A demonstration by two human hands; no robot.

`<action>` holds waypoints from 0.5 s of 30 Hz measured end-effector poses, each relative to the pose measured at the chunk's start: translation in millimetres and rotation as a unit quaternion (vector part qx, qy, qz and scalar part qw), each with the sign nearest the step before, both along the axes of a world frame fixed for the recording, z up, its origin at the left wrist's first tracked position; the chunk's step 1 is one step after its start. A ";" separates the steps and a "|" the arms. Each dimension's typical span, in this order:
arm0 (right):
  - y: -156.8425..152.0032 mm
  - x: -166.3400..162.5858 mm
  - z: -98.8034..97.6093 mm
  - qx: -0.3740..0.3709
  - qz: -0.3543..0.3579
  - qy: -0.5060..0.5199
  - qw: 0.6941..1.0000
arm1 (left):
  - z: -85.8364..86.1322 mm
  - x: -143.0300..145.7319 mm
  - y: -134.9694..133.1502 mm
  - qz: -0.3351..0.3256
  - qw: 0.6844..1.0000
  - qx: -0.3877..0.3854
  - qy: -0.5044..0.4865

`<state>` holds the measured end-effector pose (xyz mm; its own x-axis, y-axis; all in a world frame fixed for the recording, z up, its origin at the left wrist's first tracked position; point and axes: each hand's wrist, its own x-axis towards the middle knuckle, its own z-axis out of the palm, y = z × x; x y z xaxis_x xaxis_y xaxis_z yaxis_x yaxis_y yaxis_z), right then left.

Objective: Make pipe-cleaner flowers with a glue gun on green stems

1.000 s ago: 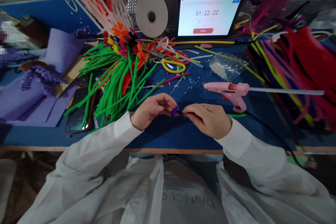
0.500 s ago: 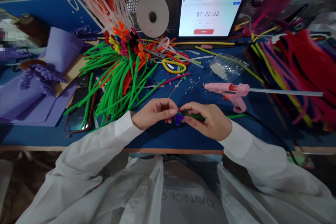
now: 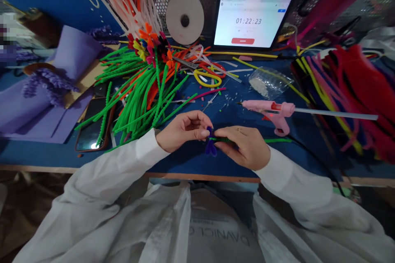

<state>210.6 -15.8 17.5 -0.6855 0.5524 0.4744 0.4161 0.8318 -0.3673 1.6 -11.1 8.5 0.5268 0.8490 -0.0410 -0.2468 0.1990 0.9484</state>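
While the wide blue table [image 3: 185,162] fills the view, the big stuff sits round its edges. On the right lies a heap of red, pink & yellow pipe cleaners [image 3: 354,86]. On the left are purple felt sheets [image 3: 37,107], and a fan of green stems [image 3: 138,94] spreads in the middle. At the back a tablet [image 3: 253,20] shows a timer, w/ a white tape roll [image 3: 184,17] just beside it. Down a size, a phone [image 3: 91,127] lies half under the green fan. A pink glue gun [image 3: 271,109] rests on its side near the right hand, and a clear bag [image 3: 268,82] sits behind it.

Now the action, at the near edge, centre. The right hand [image 3: 245,146] is closed round a green stem [image 3: 274,140], whose tail runs out to the right along the table. The left hand [image 3: 183,131] pinches thumb to fingertip at the purple flower [image 3: 211,148] on the stem's tip. The flower hangs between the two hands, just above the tabletop.

As for the feel, it's prob. near weightless, fuzzy and grippy rather than slick. The wire core should bend easily & hold whatever shape it's given. The petals look soft and easily crushed. The best hold is likely on the stem right behind the bloom, w/ only a light fingertip pinch on the petals.
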 end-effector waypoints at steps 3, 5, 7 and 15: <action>-1.5 -2.1 -2.7 0.061 -0.016 0.005 0.998 | -0.7 0.1 -0.8 0.000 1.000 0.001 -0.001; -1.8 -3.7 -4.2 0.101 -0.028 0.004 0.994 | -0.8 0.1 -1.3 0.000 1.000 0.001 0.001; -1.9 -5.0 -4.9 0.122 -0.029 0.006 0.992 | -0.5 0.2 -1.5 0.003 1.000 0.002 0.003; -1.9 -5.0 -3.2 0.118 -0.012 0.020 0.993 | -0.1 -0.3 -0.8 0.010 1.000 0.015 0.000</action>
<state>205.7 -17.7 14.3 -0.6520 0.4381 0.6188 0.4257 0.8869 -0.1795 1.4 -11.9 8.4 0.5105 0.8597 -0.0162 -0.2503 0.1666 0.9537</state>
